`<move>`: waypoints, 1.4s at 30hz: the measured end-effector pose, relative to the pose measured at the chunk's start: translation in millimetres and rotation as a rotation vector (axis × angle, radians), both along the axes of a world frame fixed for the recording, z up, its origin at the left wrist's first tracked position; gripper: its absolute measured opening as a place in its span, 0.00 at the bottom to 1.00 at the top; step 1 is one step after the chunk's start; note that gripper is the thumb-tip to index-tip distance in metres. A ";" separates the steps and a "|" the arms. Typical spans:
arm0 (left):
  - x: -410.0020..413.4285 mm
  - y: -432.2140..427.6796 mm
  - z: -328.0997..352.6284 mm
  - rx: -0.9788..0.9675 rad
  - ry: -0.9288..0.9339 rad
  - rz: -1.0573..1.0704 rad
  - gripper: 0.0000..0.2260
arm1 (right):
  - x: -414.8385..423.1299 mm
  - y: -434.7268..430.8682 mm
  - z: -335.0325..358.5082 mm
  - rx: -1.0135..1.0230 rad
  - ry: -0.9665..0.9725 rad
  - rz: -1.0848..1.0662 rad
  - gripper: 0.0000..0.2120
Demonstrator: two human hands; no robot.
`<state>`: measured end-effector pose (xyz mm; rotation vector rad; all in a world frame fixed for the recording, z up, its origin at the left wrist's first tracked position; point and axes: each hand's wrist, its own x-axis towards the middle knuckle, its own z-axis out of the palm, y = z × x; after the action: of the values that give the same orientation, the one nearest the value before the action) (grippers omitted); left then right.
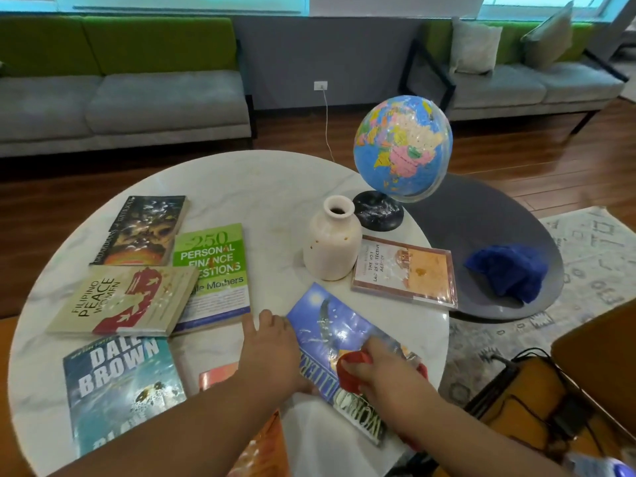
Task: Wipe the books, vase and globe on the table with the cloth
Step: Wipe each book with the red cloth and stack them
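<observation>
Several books lie on a round white marble table (258, 180). My right hand (382, 368) grips a red cloth (351, 373) and presses it on a blue book (330, 328) at the near right. My left hand (272, 346) holds that book's left edge. A cream vase (332, 241) stands upright at the middle. Behind it stands a blue globe (402, 149) on a dark base. Other books: a tan one (406, 270) right of the vase, a green one (213, 259), a beige one (117, 301), a dark one (144, 228), a teal one (120, 387).
A lower grey oval table (481, 208) on the right carries a crumpled blue cloth (509, 270). An orange book (265, 449) lies partly under my left arm. Grey sofas line the far wall. A patterned rug, cables and a wooden box sit at the right.
</observation>
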<state>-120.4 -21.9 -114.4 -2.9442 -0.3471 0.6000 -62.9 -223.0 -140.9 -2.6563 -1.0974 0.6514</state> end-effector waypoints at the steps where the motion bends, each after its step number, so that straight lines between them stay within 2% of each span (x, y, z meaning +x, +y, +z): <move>1: -2.1 0.4 -0.5 -0.017 -0.016 0.009 0.43 | 4.3 -0.2 0.8 0.015 -0.007 -0.016 0.20; 4: -5.5 1.3 -3.4 -0.074 -0.047 0.039 0.35 | 9.6 2.2 5.6 0.045 -0.073 -0.184 0.19; 9: -6.0 4.7 -9.2 -0.106 -0.065 0.081 0.30 | -8.5 17.7 4.7 0.122 0.022 0.042 0.18; 13: -4.9 9.3 -10.6 -0.128 -0.059 0.083 0.28 | 10.4 15.8 1.1 0.102 -0.058 -0.143 0.19; 18: -6.4 10.3 -13.3 -0.151 -0.077 0.114 0.28 | -5.1 23.3 0.1 0.078 0.000 0.127 0.19; 23: -4.5 9.9 -12.6 -0.104 -0.075 0.073 0.27 | 15.8 25.0 -1.4 0.156 -0.105 -0.044 0.15; 26: -2.8 9.4 -12.6 -0.096 -0.064 0.072 0.28 | 12.1 26.5 -0.9 0.063 -0.069 0.138 0.17; 30: -0.8 10.6 -13.0 -0.095 -0.057 0.063 0.29 | 29.0 29.8 4.7 0.079 -0.114 -0.011 0.16; 34: -0.4 12.3 -12.4 -0.120 -0.041 0.076 0.28 | 22.8 32.1 -1.7 0.015 -0.056 0.123 0.21; 35: -0.6 13.9 -12.0 -0.125 -0.042 0.078 0.27 | 26.5 32.0 -2.3 0.038 -0.036 0.130 0.20; 38: -0.8 17.4 -11.2 -0.143 -0.044 0.078 0.24 | 37.9 35.7 3.3 0.120 -0.100 -0.025 0.11; 39: -1.3 17.6 -11.0 -0.147 -0.044 0.079 0.24 | 35.5 39.3 6.8 0.131 -0.088 -0.045 0.12; 42: -2.4 16.5 -10.2 -0.155 -0.039 0.081 0.24 | 27.7 41.1 3.8 0.063 -0.048 0.109 0.18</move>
<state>-122.8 -5.4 -124.5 -3.1062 -0.4453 0.6056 -35.2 -181.9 -137.1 -2.5862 -1.2614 0.5644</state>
